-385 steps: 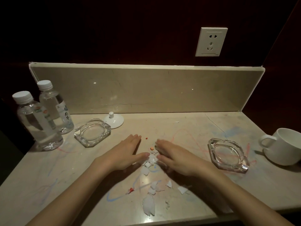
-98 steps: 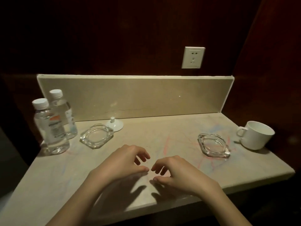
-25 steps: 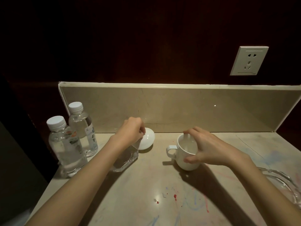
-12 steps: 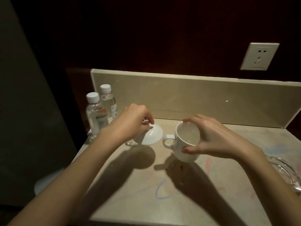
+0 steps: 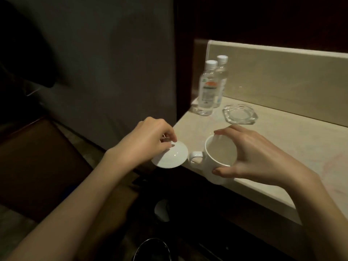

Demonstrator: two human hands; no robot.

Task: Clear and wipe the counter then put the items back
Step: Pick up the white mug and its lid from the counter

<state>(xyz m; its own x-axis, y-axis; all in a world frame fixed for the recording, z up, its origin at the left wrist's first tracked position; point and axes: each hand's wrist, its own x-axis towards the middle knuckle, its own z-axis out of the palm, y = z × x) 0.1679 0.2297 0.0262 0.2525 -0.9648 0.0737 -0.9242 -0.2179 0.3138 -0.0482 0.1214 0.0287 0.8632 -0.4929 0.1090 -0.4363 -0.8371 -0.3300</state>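
The left hand (image 5: 148,140) pinches the white lid (image 5: 170,157) by its knob, up in the air just past the left edge of the counter (image 5: 282,147). The right hand (image 5: 252,157) grips the white cup (image 5: 216,162) by its rim, over the front edge. Two water bottles (image 5: 208,87) stand in the back left corner. A glass ashtray (image 5: 239,113) sits near them.

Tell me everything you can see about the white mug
The white mug looks like glazed ceramic, plain, with a loop handle pointing to the person's left. It is open-topped, and no contents can be made out inside. The right hand grips it from above, fingers on the far rim and thumb on the near side, and it looks carried at the front edge of the counter, beside the lid held in the left hand.
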